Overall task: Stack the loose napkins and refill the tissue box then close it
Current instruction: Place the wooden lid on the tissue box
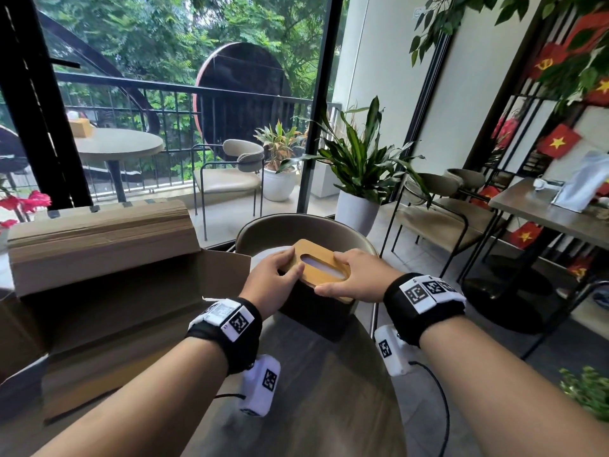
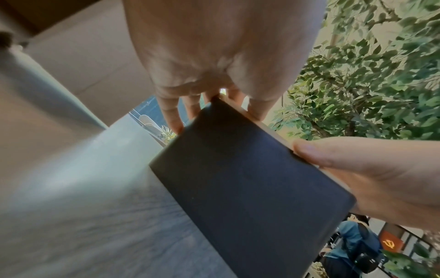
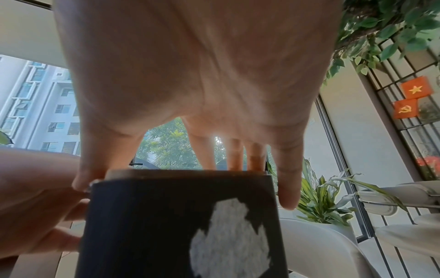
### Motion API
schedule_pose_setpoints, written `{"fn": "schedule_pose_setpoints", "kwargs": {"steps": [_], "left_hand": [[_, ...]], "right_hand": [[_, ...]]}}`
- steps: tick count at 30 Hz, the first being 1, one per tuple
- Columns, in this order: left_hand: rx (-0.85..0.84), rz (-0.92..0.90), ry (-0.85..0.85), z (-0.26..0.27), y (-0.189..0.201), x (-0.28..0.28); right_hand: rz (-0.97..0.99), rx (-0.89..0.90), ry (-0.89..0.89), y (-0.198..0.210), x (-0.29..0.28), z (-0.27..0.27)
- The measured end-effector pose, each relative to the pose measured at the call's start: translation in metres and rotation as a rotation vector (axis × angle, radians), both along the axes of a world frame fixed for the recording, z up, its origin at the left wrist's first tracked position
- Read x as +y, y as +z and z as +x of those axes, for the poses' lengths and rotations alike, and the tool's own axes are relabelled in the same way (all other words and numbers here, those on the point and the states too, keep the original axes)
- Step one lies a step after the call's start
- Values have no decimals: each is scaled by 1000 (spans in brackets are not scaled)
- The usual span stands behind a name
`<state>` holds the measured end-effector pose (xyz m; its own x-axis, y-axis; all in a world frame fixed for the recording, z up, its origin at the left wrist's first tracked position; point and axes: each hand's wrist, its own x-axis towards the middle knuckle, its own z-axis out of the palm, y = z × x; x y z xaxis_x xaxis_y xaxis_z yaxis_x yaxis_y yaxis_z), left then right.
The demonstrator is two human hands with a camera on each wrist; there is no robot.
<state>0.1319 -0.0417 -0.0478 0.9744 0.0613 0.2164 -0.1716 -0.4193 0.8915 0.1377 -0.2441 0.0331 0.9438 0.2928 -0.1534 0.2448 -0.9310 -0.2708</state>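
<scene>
A black tissue box (image 1: 316, 313) with a wooden lid (image 1: 308, 249) stands on the round table (image 1: 316, 397). White napkins (image 1: 324, 266) show through the lid's slot. My left hand (image 1: 280, 275) grips the lid's left end, fingers curled over the far edge and thumb on top. My right hand (image 1: 351, 275) holds the right end, thumb along the near edge. In the left wrist view the left hand (image 2: 214, 56) reaches over the box (image 2: 250, 188). The right wrist view has the right hand (image 3: 190, 75) spread over the lid (image 3: 178, 172), little finger down the box's side.
A large open cardboard carton (image 1: 99, 275) takes up the left side, close to the left forearm. A padded chair (image 1: 296, 229) stands just behind the table. A potted plant (image 1: 359, 159) and another table (image 1: 543, 209) are further right.
</scene>
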Motion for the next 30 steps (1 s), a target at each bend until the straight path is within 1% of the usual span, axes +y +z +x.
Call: {"fn": "schedule_pose_setpoints", "kwargs": {"steps": [2,6,11,14,19,25,30], "left_hand": [[-1,74,7,-1,4,1],[-3,289,7,-5,12,4],[-40,580,24,-11,21,5],[-89,701,0,-13,28,6],[-75,714,-66,-14,27,10],[-40,804,-96,-12,29,6],[24,816,-132,-8,26,5]], "right_hand": [[-12,27,10,-2,0,3],[8,89,8,-17,-5,9],[-32,85,16,-20,-5,7],[-49,76,22,-20,-6,8],[-30,67,29,-21,-6,5],[-44,59,31,-20,-5,2],[-61,59,38,-20,-5,-1]]}}
